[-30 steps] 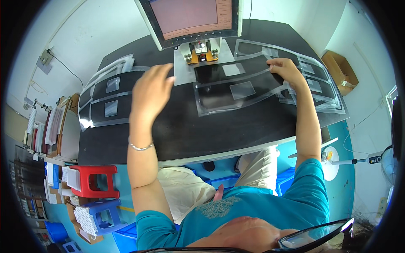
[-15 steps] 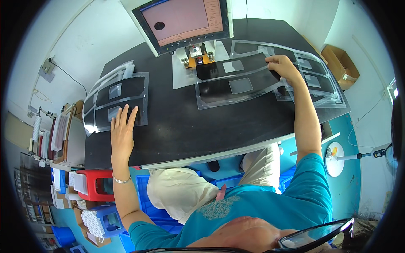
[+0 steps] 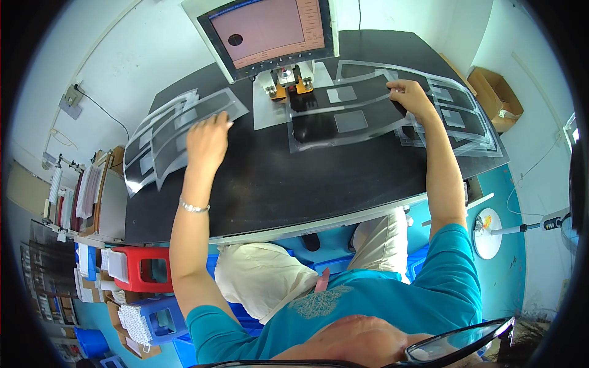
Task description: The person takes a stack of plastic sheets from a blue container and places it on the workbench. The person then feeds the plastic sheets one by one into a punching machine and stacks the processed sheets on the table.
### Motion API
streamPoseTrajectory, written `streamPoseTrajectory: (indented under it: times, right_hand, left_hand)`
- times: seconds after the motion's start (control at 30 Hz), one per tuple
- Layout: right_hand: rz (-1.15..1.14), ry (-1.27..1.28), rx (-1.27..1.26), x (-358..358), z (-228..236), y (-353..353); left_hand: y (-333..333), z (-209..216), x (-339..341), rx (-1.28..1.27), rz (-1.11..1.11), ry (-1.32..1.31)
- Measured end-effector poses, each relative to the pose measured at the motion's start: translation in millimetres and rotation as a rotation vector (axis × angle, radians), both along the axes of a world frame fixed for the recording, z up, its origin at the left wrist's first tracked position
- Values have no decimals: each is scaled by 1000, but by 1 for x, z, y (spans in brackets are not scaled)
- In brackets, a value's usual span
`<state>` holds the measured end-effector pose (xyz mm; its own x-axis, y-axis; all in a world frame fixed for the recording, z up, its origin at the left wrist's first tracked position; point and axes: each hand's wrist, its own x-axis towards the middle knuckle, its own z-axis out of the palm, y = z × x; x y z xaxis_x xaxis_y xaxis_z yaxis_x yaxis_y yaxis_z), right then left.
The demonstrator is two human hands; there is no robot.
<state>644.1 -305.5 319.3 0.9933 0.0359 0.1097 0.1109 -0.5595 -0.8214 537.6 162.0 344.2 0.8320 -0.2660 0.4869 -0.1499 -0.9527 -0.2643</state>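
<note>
Pinched between my left hand's (image 3: 208, 138) thumb and fingers is a dark film sheet (image 3: 164, 140) with clear borders and pale rectangles. It is tilted and raised over a stack of similar film sheets (image 3: 134, 175) at the left of the table. My right hand (image 3: 411, 98) grips the right end of another dark film sheet (image 3: 313, 129), whose left end lies by the small clamp-like head (image 3: 289, 86) of a machine under a monitor (image 3: 267, 30). Beyond this hand lies a spread pile of film sheets (image 3: 469, 126).
The black table (image 3: 276, 190) fills the middle. A cardboard box (image 3: 496, 98) stands beyond its right end. To the lower left are a red stool (image 3: 150, 270) and a blue stool (image 3: 162, 319). A round white fan base (image 3: 486, 236) is at the right.
My left hand has moved up and right, closing on a sheet and lifting it off the left stack at an angle. The sheet in my right hand has shifted slightly; that hand keeps its grip.
</note>
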Motion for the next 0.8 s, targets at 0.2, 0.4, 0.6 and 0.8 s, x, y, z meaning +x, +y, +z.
streamPoseTrajectory:
  times: [0.2, 0.4, 0.6, 0.8]
  right_hand:
    - [-119, -296, -104, 9, -14, 6]
    - [-152, -315, -158, 10, -15, 6]
    - [-108, -279, -167, 9, -13, 7]
    - [-124, -172, -95, 1, -7, 14]
  left_hand:
    - [-37, -44, 41, 18, 49, 69]
    - [-39, -54, 23, -44, -34, 66]
    - [-36, -50, 17, -44, -8, 95]
    - [-40, -48, 12, -49, -49, 69]
